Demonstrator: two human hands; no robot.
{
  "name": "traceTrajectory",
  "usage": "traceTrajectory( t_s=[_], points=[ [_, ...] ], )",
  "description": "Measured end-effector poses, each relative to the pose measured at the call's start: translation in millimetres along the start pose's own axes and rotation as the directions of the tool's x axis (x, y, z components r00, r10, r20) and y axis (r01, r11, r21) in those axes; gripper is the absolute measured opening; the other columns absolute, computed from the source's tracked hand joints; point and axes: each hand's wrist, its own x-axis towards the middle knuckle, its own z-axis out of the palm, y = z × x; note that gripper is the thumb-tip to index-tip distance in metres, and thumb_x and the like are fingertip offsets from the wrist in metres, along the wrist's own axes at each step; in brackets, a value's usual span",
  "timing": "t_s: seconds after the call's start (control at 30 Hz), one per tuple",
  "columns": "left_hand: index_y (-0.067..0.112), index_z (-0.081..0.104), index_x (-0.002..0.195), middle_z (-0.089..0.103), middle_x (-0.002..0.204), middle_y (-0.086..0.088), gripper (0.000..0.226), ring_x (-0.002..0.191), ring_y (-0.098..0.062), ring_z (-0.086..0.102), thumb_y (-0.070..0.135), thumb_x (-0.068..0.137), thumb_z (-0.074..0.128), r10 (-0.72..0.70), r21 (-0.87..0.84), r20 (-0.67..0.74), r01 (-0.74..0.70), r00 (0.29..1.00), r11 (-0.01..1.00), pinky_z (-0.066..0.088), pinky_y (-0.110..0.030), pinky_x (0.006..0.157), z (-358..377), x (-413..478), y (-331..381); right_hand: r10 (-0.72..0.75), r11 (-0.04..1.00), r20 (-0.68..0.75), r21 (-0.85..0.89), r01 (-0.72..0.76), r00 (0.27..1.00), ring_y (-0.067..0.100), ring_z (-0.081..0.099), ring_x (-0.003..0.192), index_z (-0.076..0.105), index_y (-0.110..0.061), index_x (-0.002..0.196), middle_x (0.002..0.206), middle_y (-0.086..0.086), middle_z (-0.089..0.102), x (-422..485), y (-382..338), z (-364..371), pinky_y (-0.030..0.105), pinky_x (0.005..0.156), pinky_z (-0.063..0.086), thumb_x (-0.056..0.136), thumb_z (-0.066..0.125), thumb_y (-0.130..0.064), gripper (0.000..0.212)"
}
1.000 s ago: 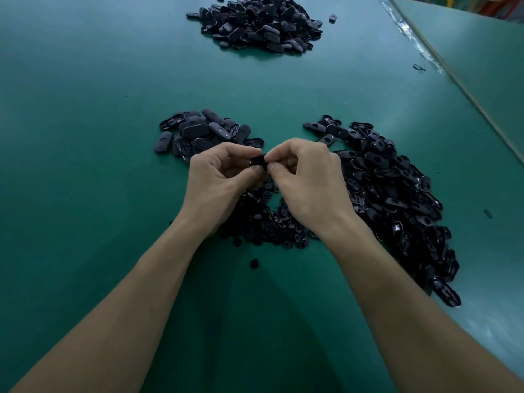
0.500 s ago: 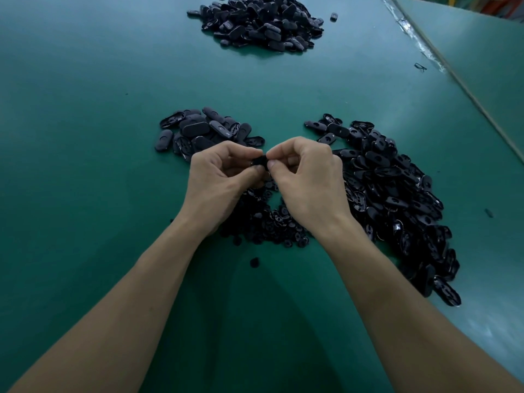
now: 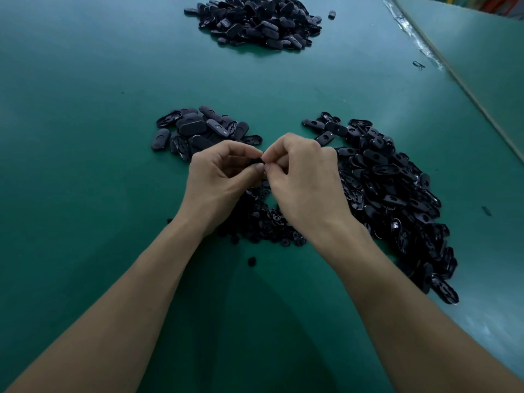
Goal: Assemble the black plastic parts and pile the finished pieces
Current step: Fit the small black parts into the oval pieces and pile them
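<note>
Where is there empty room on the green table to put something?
The table is bare left of the left pile, and in a wide band between the far pile and the two near piles. It is crowded at the right pile and at the small bits in the middle.

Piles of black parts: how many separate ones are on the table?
4: far pile at top centre; left pile beyond the left hand; big right pile beside the right hand; small-piece pile beneath both hands, partly hidden.
</note>
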Motion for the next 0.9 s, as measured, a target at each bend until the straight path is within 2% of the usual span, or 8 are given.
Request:
traceTrajectory(
  t_s=[0.07,0.17,0.23,0.33,0.4,0.6,0.77,0.9],
  points=[
    [0.014,0.070,0.093,0.077,0.085,0.000,0.016,0.079,-0.013,0.073,0.001,0.085,0.076,0.002,-0.012,0.005,-0.002,1.000,1.000,0.058,-0.023,0.073,-0.1,0.1,0.0,0.001,1.000,0.045,-0.005,-0.001,0.999,0.024,0.067,0.087,0.070,-0.026,0.094,0.090,0.005,0.069,3.3,-0.6,-4.7,0.039,0.079,0.058,0.092,0.063,-0.014,0.013],
    [0.015,0.070,0.094,0.076,0.083,0.001,0.018,0.075,-0.012,0.072,-0.001,0.086,0.074,-0.012,-0.021,0.008,0.012,1.000,1.000,0.058,-0.023,0.070,0.5,0.2,-1.0,-0.011,1.000,0.073,-0.005,0.011,0.997,0.017,0.067,0.089,0.073,-0.023,0.095,0.088,0.000,0.070,8.9,2.0,-12.3,0.035,0.081,0.058,0.090,0.066,-0.013,0.013],
    [0.016,0.069,0.095,0.076,0.081,0.002,0.020,0.073,-0.013,0.071,-0.002,0.088,0.072,-0.024,-0.024,0.003,0.024,1.000,0.999,0.058,-0.024,0.069,0.9,0.6,-1.8,-0.026,0.999,0.071,-0.021,0.027,0.997,0.013,0.066,0.089,0.073,-0.023,0.103,0.088,-0.005,0.068,11.7,5.9,-15.5,0.031,0.083,0.056,0.090,0.070,-0.017,0.015],
    [0.015,0.067,0.099,0.076,0.079,0.003,0.021,0.071,-0.011,0.070,-0.004,0.089,0.069,-0.051,-0.053,0.009,0.052,0.999,0.997,0.059,-0.024,0.068,0.7,1.2,-1.9,-0.041,0.999,0.109,-0.018,0.044,0.993,0.008,0.066,0.088,0.072,-0.022,0.117,0.098,-0.005,0.070,15.4,12.1,-16.3,0.020,0.086,0.053,0.091,0.071,-0.019,0.026],
    [0.015,0.067,0.100,0.076,0.080,0.002,0.021,0.072,-0.011,0.070,-0.004,0.090,0.069,-0.058,-0.061,0.019,0.059,0.998,0.996,0.058,-0.024,0.069,0.8,1.5,-1.4,-0.049,0.998,0.145,0.052,0.042,0.988,0.001,0.068,0.086,0.075,-0.020,0.113,0.097,-0.005,0.074,17.9,14.5,-15.9,0.013,0.085,0.053,0.091,0.072,-0.015,0.023],
    [0.013,0.068,0.100,0.076,0.080,0.001,0.020,0.072,-0.011,0.071,-0.003,0.088,0.071,-0.061,-0.112,-0.006,0.060,0.998,0.992,0.056,-0.021,0.068,1.2,1.2,-0.8,-0.075,0.991,0.148,0.122,0.057,0.986,-0.006,0.069,0.077,0.078,-0.019,0.101,0.084,-0.012,0.074,20.8,19.6,-16.0,0.013,0.078,0.055,0.088,0.074,-0.014,0.015],
    [0.012,0.070,0.099,0.078,0.083,0.001,0.021,0.075,-0.011,0.073,-0.003,0.085,0.072,-0.088,-0.164,-0.013,0.085,0.996,0.983,0.057,-0.020,0.071,0.8,1.5,-2.5,-0.056,0.988,0.136,0.147,0.036,0.989,-0.009,0.066,0.066,0.076,-0.021,0.090,0.073,-0.014,0.072,19.9,19.2,-15.8,0.005,0.063,0.047,0.086,0.072,-0.013,0.009],
    [0.011,0.070,0.095,0.077,0.079,0.002,0.020,0.070,-0.009,0.072,-0.005,0.084,0.072,-0.090,-0.162,-0.011,0.087,0.996,0.983,0.056,-0.017,0.069,0.6,1.9,-2.2,-0.040,0.990,0.138,0.138,0.020,0.990,-0.010,0.064,0.066,0.075,-0.020,0.088,0.073,-0.014,0.070,19.3,17.8,-14.4,0.004,0.060,0.045,0.085,0.072,-0.013,0.008]
  ],
)
